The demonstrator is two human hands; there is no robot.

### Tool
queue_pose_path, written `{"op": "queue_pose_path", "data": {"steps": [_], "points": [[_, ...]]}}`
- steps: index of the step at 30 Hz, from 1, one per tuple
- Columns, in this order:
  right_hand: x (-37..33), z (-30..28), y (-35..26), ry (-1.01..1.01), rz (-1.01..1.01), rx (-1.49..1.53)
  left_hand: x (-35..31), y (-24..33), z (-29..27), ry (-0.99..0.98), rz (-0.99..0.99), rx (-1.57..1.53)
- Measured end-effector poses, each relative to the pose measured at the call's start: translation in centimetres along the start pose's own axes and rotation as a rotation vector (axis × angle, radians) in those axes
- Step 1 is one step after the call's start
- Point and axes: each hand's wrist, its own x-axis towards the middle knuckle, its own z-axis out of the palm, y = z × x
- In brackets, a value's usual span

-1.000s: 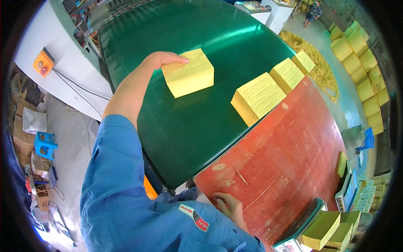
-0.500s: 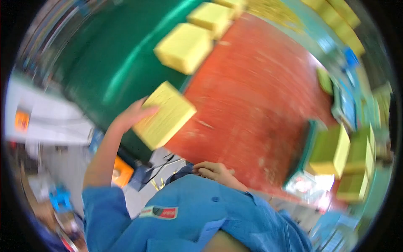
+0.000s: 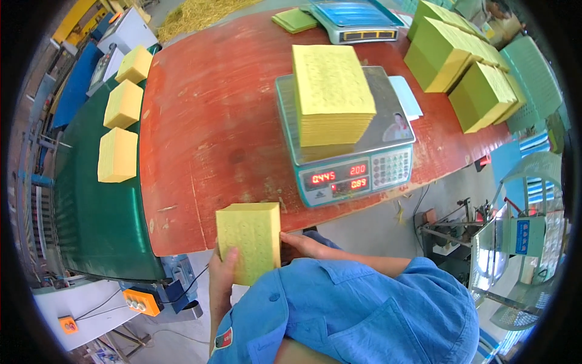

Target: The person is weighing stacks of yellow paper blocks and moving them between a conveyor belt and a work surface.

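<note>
In front of my chest, at the table's near edge, I hold a thick stack of yellow paper (image 3: pixel 248 239) with dimpled sheets. My left hand (image 3: pixel 224 270) grips its left side, thumb across the front face. My right hand (image 3: pixel 298 244) presses against its right side, most of its fingers hidden. Beyond it to the right stands a digital scale (image 3: pixel 354 179) with a lit red display. Another yellow paper stack (image 3: pixel 333 82) rests on the scale's plate.
The red table (image 3: pixel 212 133) spreads ahead. Along its left runs a green conveyor belt (image 3: pixel 91 224) bearing several yellow stacks (image 3: pixel 118 155). More stacks (image 3: pixel 439 51) sit at the far right, near a second scale (image 3: pixel 357 18). An orange switch box (image 3: pixel 142 301) is below the belt.
My left hand has brought the yellow stack from beside the belt to my chest and turned it more upright. My right hand has come onto its side. The view has swung right.
</note>
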Motion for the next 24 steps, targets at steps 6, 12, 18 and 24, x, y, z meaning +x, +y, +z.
{"op": "queue_pose_path", "data": {"steps": [6, 12, 18, 24], "points": [[-0.4, -3.6, 1.3, -0.049, -0.123, 0.009, -2.7, -0.2, 1.5, -0.080, -0.046, -0.145], [3.5, -4.4, 4.2, -0.112, -0.146, -0.033, -5.5, -3.8, -0.3, -0.096, -0.158, -0.782], [5.2, -2.3, 6.1, -0.269, -0.041, -0.452, -1.3, -3.1, -4.4, 0.296, 0.151, -0.598], [-2.3, 9.3, -0.6, -0.297, -0.711, -1.346, 5.6, 0.4, -6.6, 0.400, 0.353, -0.021]]}}
